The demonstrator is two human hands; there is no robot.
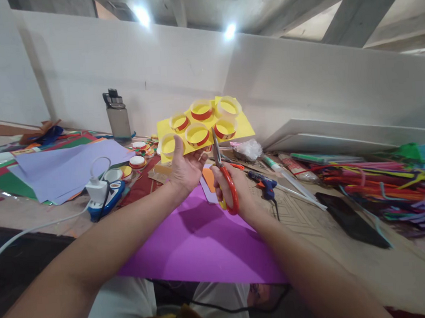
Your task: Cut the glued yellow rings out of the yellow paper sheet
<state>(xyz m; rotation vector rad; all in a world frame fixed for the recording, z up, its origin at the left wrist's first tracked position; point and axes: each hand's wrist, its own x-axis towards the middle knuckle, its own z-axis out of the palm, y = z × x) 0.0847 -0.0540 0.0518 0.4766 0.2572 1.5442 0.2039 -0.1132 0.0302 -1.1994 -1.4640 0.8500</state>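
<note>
Forearms (126,229) foremost; yellow sheet (245,126) raised and under the scissors (217,154)

Viewing remotely through the head camera, I record both forearms reaching forward over a purple sheet (204,255) at the near edge of the worktable. The yellow sheet is held up in mid-air beyond it, slightly tilted, well clear of the surface.

Grip, left hand (186,172): I find it pinching the sheet's lower left portion, thumb on the upper face beside a ring, fingers underneath. Grip, right hand (242,188): closed around the scissors' handles. The blades point up to the sheet's lower edge, between two of the rings. I cannot tell whether the blades are parted or pressed together.

Progress: I count six shallow rings (201,115), several with red bands, standing on the sheet in two uneven rows; I judge their placement complete. Trimming appears to be in its early stage. Yellow margin remains around and between the rings, and I see none separated from the rest. Whether a slit already runs inward from the blades I cannot confirm.

Surroundings: loose caps (137,161) lie on the table to the left. A glue gun (267,184) lies to the right, untouched by either hand.
</note>
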